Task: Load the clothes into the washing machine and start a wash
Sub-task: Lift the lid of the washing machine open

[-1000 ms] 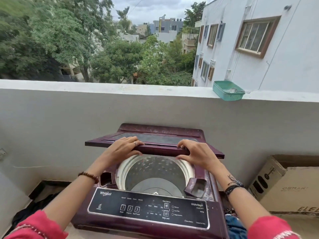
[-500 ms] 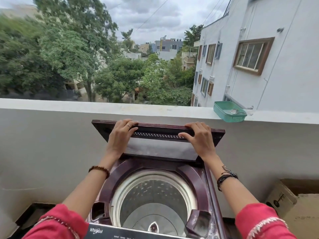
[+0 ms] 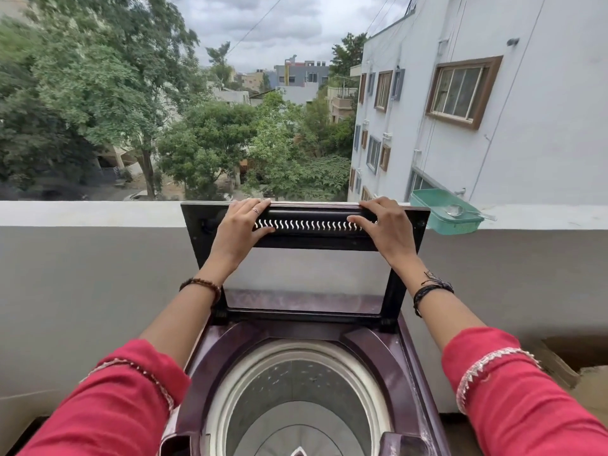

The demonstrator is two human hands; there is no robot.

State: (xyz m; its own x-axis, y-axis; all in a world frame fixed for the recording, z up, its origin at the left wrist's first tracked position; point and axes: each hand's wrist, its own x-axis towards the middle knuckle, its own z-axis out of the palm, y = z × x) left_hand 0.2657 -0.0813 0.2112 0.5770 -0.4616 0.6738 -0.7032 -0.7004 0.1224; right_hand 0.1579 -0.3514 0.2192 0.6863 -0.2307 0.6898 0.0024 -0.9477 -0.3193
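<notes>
The left hand [image 3: 237,232] grips the raised lid [image 3: 306,258] of the washing machine [image 3: 296,330] at its top edge, fingers hooked over the rim and thumb pressed against the ribbed handle strip below. The right hand [image 3: 386,230] holds the same edge further right in the same way, fingers over the top and thumb on the strip. The lid stands close to upright, hinged at the far side of the machine, its dark frame enclosing a see-through pane.

Just behind the lid runs the balcony parapet [image 3: 82,213], white on top and grey on its face; the lid's top edge reaches about level with it. On the parapet, just right of the lid's corner, sits a green tray [image 3: 441,222] holding a metal spoon [image 3: 455,210] and, it seems, nothing else, though its floor is only partly visible. At the far right edge, low down, a cardboard box [image 3: 566,363] shows its open corner; its contents are hidden.

Near the viewer the machine's maroon top surrounds a round white-rimmed drum [image 3: 296,399]. The drum's perforated steel wall and grey base plate are bare, with no clothes inside. Both forearms cross above the machine's sides, red sleeves pushed back, leaving the drum opening unobstructed.
</notes>
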